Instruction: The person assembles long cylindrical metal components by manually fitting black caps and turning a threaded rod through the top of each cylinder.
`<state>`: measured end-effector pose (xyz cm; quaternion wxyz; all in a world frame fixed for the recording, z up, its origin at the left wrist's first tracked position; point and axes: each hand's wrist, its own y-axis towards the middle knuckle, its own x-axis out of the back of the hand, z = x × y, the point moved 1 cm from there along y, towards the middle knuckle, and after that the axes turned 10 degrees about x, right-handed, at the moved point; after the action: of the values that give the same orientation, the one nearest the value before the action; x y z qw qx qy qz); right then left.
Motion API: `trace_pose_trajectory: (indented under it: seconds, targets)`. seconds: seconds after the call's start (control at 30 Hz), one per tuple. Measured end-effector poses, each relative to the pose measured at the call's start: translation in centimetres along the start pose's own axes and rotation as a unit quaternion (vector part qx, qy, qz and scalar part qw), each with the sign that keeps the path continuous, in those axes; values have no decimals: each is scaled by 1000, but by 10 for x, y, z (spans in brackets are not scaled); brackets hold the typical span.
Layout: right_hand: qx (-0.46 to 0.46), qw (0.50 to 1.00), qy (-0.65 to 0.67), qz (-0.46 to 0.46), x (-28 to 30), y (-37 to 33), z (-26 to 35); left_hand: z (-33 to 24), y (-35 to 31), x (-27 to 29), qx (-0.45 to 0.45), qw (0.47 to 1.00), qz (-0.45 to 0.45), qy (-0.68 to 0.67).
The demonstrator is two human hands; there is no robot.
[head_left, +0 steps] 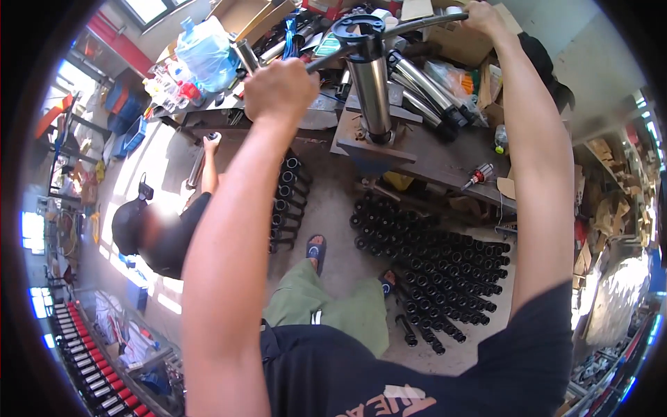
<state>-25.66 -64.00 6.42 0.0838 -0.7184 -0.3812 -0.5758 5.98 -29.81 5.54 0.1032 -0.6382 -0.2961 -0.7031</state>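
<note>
My left hand [281, 92] is closed round one end of a long metal bar [420, 24]. Farther off to the right, my right hand [484, 19] grips the bar's other end. Between my hands the bar crosses a black ring-shaped fitting [358, 28] with holes in its top. That fitting sits on an upright shiny metal cylinder [369, 94]. The cylinder's foot stands in a metal fixture [379, 139] at the edge of the workbench [441, 163]. Both arms are stretched out, and how the bar engages the fitting is hard to make out.
Several metal cylinders [424, 83] lie on the bench, near a small red-and-silver part [478, 176]. Many black tubes [445, 271] stand on the floor by my feet, with another row [286, 194] to the left. A co-worker [156, 229] at left holds a metal tube [197, 168].
</note>
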Motion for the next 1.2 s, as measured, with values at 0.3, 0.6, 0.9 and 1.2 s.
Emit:
trace_pose_trajectory:
  seconds: [0.3,0.6,0.9,1.2]
  targets:
    - [-207,974,-10,94,139,-168,116,56,129,-112,-261,915,-288,-111]
    - [-286,955,-75,34,207,-187,153,24,124,-116,-256,906,-259,-217]
    - [-365,929,-54,30,254,-219,244,8,163,-130,-376,839,-273,-283]
    - [-315,948,46,26,194,-237,209,4,30,-86,-600,716,-197,-299]
